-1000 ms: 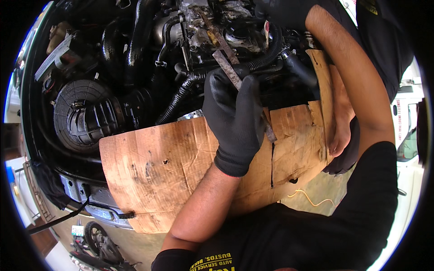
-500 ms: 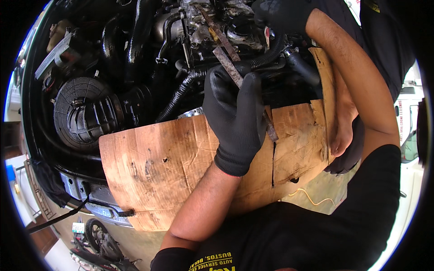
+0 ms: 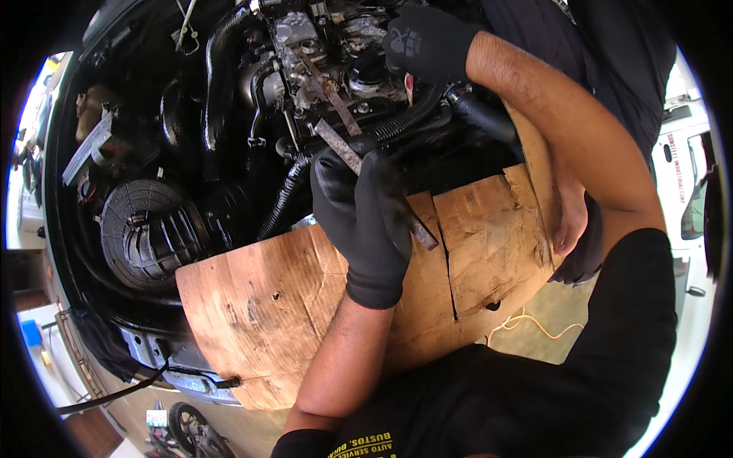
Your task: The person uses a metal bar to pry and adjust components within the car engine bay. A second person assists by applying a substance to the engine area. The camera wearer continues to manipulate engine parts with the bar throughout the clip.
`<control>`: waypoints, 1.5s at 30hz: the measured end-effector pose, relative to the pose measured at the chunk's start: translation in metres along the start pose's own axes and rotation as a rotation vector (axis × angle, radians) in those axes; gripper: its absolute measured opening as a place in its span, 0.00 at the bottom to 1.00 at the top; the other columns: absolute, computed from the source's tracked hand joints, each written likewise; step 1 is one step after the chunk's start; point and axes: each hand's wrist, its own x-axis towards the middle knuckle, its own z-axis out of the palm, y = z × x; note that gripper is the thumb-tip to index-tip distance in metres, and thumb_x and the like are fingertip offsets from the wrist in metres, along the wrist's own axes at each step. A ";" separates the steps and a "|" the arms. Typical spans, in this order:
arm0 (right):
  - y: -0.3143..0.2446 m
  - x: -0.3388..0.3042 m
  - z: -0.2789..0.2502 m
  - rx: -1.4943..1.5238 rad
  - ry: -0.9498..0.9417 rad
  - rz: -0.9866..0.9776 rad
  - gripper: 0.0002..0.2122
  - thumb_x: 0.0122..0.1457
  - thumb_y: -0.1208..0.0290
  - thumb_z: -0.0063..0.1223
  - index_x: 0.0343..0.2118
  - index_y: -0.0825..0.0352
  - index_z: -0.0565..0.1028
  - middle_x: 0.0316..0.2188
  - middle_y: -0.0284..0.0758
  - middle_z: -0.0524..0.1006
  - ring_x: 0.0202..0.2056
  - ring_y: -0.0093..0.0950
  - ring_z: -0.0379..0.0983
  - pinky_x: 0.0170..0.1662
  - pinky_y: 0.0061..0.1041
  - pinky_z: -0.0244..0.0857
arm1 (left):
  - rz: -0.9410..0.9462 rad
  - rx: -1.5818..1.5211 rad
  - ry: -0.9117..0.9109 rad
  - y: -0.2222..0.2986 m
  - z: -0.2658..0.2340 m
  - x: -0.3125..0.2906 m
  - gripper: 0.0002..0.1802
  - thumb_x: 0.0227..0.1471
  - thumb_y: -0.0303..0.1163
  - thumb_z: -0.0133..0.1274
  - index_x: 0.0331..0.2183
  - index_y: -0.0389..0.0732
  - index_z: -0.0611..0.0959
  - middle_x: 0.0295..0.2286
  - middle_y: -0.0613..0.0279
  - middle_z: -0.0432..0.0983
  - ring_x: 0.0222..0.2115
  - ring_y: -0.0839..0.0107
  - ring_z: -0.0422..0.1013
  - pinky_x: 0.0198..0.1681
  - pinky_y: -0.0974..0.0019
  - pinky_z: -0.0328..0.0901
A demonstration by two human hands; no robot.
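Observation:
My left hand (image 3: pixel 363 225), in a black glove, is closed around a flat rusty metal bar (image 3: pixel 338 146). The bar slants up and left from the fist, and its lower end sticks out over the cardboard. At the far right of the engine (image 3: pixel 298 34), my right hand (image 3: pixel 429 44), also gloved, is curled with its back toward me; its fingertips are hidden. A small red and tan piece (image 3: pixel 409 85) shows just below it, and I cannot tell whether the hand holds it. Another rusty flat strip (image 3: pixel 332 95) lies across the engine.
A cardboard sheet (image 3: pixel 252 305) covers the front edge of the engine bay. Black hoses (image 3: pixel 408 118) and a round ribbed housing (image 3: pixel 145 229) lie beyond. Another person's bare hand (image 3: pixel 569 217) is beside the cardboard at right. A yellow cord (image 3: pixel 534 322) lies on the floor.
The view has shifted, so the engine sits lower and further left. My left hand still grips the bar, and the right hand stays at the engine's far right side.

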 end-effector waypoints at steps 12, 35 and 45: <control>-0.010 -0.012 -0.005 0.024 0.031 0.110 0.04 0.46 0.69 0.58 0.24 0.56 0.84 0.23 0.38 0.80 0.29 0.40 0.80 0.34 0.41 0.73 | 0.164 0.357 0.012 -0.004 0.001 -0.001 0.08 0.61 0.23 0.51 0.43 0.35 0.79 0.36 0.63 0.76 0.36 0.77 0.71 0.40 0.73 0.67; 0.010 -0.021 -0.004 0.056 0.192 0.148 0.05 0.48 0.70 0.56 0.22 0.59 0.83 0.21 0.38 0.80 0.28 0.39 0.79 0.33 0.39 0.72 | 0.053 0.224 -0.008 -0.006 -0.002 -0.001 0.07 0.63 0.22 0.50 0.44 0.36 0.77 0.38 0.65 0.77 0.37 0.79 0.71 0.42 0.73 0.67; -0.006 -0.013 0.001 0.008 0.142 0.017 0.03 0.47 0.65 0.58 0.21 0.54 0.81 0.20 0.33 0.78 0.27 0.37 0.78 0.31 0.39 0.69 | 0.091 0.239 0.039 -0.004 -0.002 -0.001 0.07 0.64 0.26 0.51 0.43 0.36 0.79 0.35 0.66 0.75 0.34 0.81 0.71 0.35 0.76 0.68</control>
